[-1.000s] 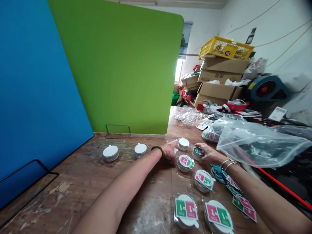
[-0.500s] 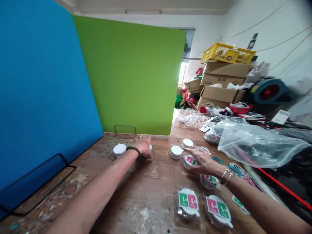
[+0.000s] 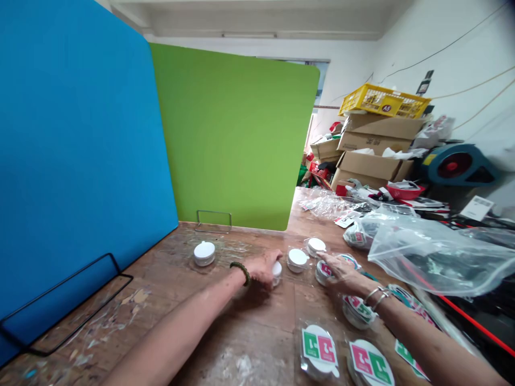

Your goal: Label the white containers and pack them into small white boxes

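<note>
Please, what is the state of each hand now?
Left hand: closed around a white-topped container.
Right hand: at a labelled container; grip cannot be told.

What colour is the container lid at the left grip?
White lid, partly hidden by the left grip; shows best in the head view.

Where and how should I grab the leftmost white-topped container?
The white-topped container stands upright, so probably take it by its round sides just under the lid, coming down from the near side, because the green panel rises behind it.
</note>
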A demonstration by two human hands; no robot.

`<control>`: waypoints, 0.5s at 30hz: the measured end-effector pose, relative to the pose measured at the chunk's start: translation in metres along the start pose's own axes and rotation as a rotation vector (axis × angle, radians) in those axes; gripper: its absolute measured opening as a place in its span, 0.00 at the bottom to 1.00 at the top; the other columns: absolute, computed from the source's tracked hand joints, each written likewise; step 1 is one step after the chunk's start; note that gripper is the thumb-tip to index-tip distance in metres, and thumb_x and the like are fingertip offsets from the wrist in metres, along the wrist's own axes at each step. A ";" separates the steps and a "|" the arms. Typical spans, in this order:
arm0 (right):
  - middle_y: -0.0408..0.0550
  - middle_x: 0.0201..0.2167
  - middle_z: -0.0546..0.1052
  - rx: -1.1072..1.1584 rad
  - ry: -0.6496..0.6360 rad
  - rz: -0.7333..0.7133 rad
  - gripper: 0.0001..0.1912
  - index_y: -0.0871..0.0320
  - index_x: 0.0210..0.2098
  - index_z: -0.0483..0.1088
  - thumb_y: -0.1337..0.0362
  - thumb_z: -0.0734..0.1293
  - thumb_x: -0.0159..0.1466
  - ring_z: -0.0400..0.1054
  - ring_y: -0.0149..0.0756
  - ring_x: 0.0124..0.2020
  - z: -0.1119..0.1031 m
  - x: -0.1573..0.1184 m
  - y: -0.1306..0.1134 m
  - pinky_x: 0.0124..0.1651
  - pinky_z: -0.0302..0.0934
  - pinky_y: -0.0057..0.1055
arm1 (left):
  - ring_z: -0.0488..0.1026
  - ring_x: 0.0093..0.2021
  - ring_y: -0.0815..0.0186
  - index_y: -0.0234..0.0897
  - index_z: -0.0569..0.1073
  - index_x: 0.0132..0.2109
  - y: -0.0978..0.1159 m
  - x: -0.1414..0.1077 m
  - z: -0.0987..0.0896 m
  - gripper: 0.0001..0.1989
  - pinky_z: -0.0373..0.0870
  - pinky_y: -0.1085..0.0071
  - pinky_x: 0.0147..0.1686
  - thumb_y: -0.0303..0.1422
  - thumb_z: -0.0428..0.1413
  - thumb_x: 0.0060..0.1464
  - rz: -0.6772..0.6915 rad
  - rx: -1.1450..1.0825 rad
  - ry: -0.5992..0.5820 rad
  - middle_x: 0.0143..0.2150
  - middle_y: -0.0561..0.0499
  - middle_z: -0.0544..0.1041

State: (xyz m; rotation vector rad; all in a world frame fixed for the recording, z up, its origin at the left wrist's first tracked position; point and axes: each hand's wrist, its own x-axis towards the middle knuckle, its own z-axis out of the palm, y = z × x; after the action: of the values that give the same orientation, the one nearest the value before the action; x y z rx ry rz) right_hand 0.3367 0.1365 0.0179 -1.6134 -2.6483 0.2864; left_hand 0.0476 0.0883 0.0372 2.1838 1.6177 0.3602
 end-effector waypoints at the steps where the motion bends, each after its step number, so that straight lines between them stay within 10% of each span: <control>1: 0.59 0.65 0.64 0.001 0.007 -0.004 0.42 0.61 0.69 0.55 0.66 0.64 0.55 0.58 0.53 0.65 0.000 0.001 -0.001 0.64 0.51 0.44 | 0.75 0.46 0.55 0.42 0.70 0.53 0.004 -0.002 0.005 0.42 0.73 0.68 0.42 0.28 0.70 0.24 0.035 -0.016 -0.033 0.50 0.47 0.76; 7: 0.61 0.66 0.63 0.001 0.049 -0.149 0.42 0.67 0.68 0.56 0.66 0.63 0.54 0.57 0.49 0.66 0.005 0.002 0.005 0.67 0.52 0.42 | 0.66 0.59 0.49 0.39 0.65 0.59 0.033 -0.007 0.052 0.47 0.69 0.56 0.57 0.31 0.71 0.28 0.278 -0.173 0.017 0.61 0.40 0.64; 10: 0.63 0.65 0.64 0.010 0.196 -0.202 0.40 0.69 0.65 0.59 0.65 0.63 0.54 0.58 0.52 0.66 0.003 -0.009 0.013 0.67 0.54 0.46 | 0.63 0.62 0.51 0.41 0.61 0.64 0.028 -0.015 0.044 0.51 0.65 0.57 0.62 0.34 0.72 0.30 0.369 -0.202 0.131 0.63 0.41 0.61; 15: 0.58 0.62 0.69 0.070 0.419 -0.275 0.29 0.58 0.63 0.64 0.58 0.61 0.63 0.63 0.52 0.62 -0.020 -0.074 0.010 0.61 0.61 0.51 | 0.59 0.64 0.46 0.39 0.69 0.56 -0.045 -0.066 -0.032 0.31 0.53 0.45 0.65 0.27 0.62 0.42 -0.229 0.031 0.571 0.62 0.40 0.63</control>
State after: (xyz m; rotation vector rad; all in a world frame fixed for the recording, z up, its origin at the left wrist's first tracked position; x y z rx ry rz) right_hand 0.3824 0.0781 0.0413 -1.1185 -2.4546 0.0256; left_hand -0.0239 0.0423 0.0466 1.9906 2.1496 0.9591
